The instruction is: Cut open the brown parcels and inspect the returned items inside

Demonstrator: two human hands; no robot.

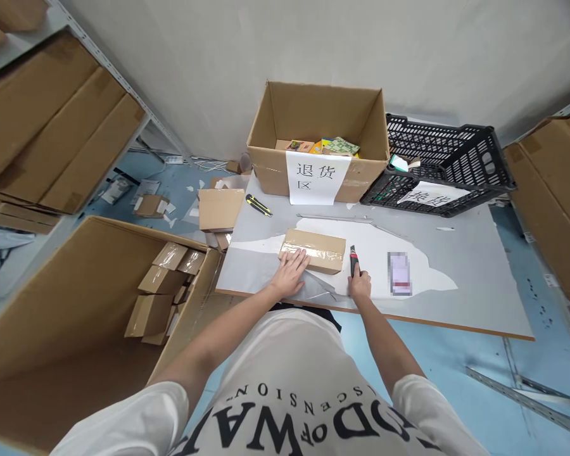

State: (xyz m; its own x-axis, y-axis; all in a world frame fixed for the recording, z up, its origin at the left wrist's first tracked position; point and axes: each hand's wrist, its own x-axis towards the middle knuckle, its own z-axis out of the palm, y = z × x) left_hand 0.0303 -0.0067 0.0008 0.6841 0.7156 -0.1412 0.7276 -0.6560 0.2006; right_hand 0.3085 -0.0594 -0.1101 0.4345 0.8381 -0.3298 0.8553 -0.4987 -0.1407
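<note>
A small taped cardboard parcel lies on the grey table near its front edge. My left hand rests flat against the parcel's near left corner, fingers spread. My right hand grips a red and black utility knife, its tip just right of the parcel. A torn grey plastic mailer lies under and between my hands.
An open carton with a paper label holds small boxes at the table's back. A black plastic crate stands to its right. A yellow-black cutter lies at the back left. A large carton with small boxes sits on the floor left.
</note>
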